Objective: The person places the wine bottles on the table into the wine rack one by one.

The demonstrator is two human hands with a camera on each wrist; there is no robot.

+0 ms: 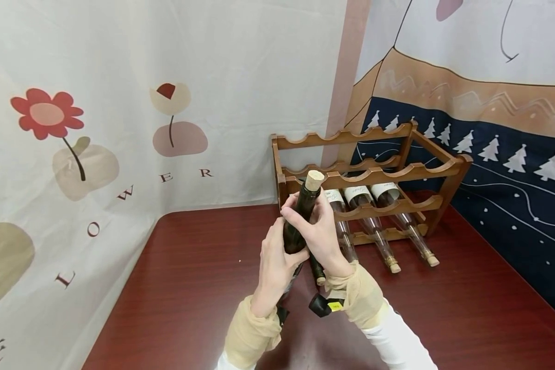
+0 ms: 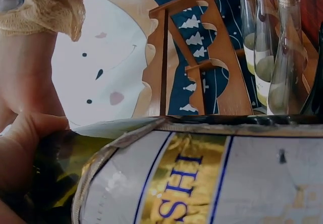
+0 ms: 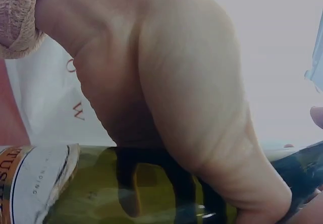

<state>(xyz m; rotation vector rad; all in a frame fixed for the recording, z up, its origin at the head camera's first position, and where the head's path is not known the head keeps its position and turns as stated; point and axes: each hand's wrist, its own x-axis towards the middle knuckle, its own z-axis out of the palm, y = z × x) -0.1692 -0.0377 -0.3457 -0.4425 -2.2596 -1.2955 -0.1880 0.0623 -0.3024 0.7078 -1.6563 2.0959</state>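
Observation:
Both hands hold a dark green wine bottle [image 1: 307,204], tilted with its cork [image 1: 314,180] toward the rack. My left hand [image 1: 275,252] grips it lower down, thumb across the glass. Above it, my right hand [image 1: 318,228] wraps its fingers and thumb round the upper part near the neck. In the left wrist view the bottle's white label [image 2: 257,178] shows a gold band with blue lettering and a ragged edge. Green glass [image 3: 96,183] and part of the label also fill the bottom of the right wrist view. The bottle's base is hidden behind the left forearm in the head view.
A wooden wine rack [image 1: 374,179] with scalloped rails stands at the table's back right. Clear corked bottles [image 1: 374,228] lie in its lower row, necks toward me. Beside them a dark corked bottle [image 1: 318,272] is partly covered by the right hand. Printed curtains [image 1: 240,92] hang behind the reddish-brown table [image 1: 194,288].

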